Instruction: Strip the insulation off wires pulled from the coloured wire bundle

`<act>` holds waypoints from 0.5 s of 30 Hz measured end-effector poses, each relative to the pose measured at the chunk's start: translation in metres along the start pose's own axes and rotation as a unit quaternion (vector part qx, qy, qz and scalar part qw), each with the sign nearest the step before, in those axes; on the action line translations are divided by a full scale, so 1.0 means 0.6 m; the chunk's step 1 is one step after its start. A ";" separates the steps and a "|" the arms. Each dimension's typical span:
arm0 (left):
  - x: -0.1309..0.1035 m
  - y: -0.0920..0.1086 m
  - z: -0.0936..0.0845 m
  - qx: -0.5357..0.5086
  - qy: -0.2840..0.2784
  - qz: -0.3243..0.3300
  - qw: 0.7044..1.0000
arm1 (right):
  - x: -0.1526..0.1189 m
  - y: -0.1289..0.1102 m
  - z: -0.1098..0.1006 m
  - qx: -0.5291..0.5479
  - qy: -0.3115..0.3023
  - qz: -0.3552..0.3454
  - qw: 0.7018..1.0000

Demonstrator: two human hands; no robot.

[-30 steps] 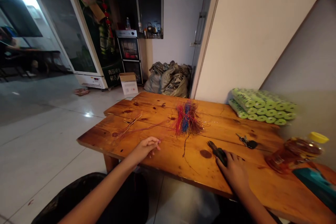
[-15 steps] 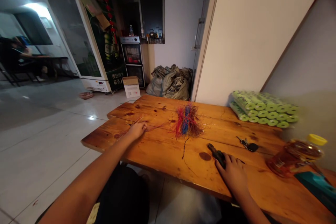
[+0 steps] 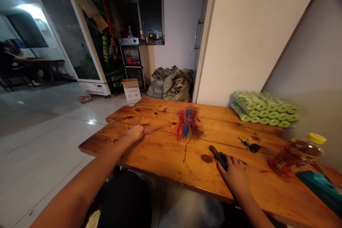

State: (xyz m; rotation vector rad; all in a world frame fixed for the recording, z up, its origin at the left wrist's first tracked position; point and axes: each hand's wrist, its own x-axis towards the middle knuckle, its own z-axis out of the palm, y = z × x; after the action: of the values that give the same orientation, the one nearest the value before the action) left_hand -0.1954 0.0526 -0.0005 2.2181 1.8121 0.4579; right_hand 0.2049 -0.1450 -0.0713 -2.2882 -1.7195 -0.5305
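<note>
Low over the left part of the wooden table (image 3: 165, 156), my left hand (image 3: 136, 133) is closed around thin reddish wires (image 3: 155, 129), whose ends stick out on both sides. My right hand (image 3: 235, 171) rests on the table, wrapped around dark-handled cutting pliers (image 3: 219, 156); their jaws point away to the left. Between the hands, farther back, lies a pile of thin wires (image 3: 187, 123) in red, blue and brown. A dark beaded-looking strand (image 3: 186, 149) trails from the pile toward the table's near edge.
Keys with a black fob (image 3: 250, 145) lie right of the pliers. Beyond them stand a yellow-capped bottle (image 3: 296, 156) and a teal box (image 3: 319, 188). Green-wrapped rolls (image 3: 264, 108) are stacked at the back right. Stuffed sacks (image 3: 171, 84) sit on the floor behind the table. A person (image 3: 10, 60) sits far left.
The whole view has shifted slightly, so things appear a little farther left. My left hand has turned a little and still grips the wires; my right hand stays on the pliers.
</note>
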 end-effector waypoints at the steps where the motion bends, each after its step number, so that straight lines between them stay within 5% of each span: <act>1: 0.003 0.002 -0.010 -0.022 0.011 0.003 1.000 | 0.000 0.000 0.001 -0.001 0.001 0.000 1.000; 7: 0.026 0.013 -0.091 -0.199 0.115 0.006 0.973 | 0.001 0.001 0.003 -0.003 -0.009 0.001 1.000; 15: 0.027 0.032 -0.175 -0.464 0.198 -0.025 0.863 | 0.002 0.008 0.014 -0.002 -0.001 -0.008 1.000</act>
State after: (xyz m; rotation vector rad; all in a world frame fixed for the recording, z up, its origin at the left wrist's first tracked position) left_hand -0.2160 0.0634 0.1051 1.4414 1.3176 1.4870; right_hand 0.2109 -0.1416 -0.0783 -2.2799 -1.7397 -0.5359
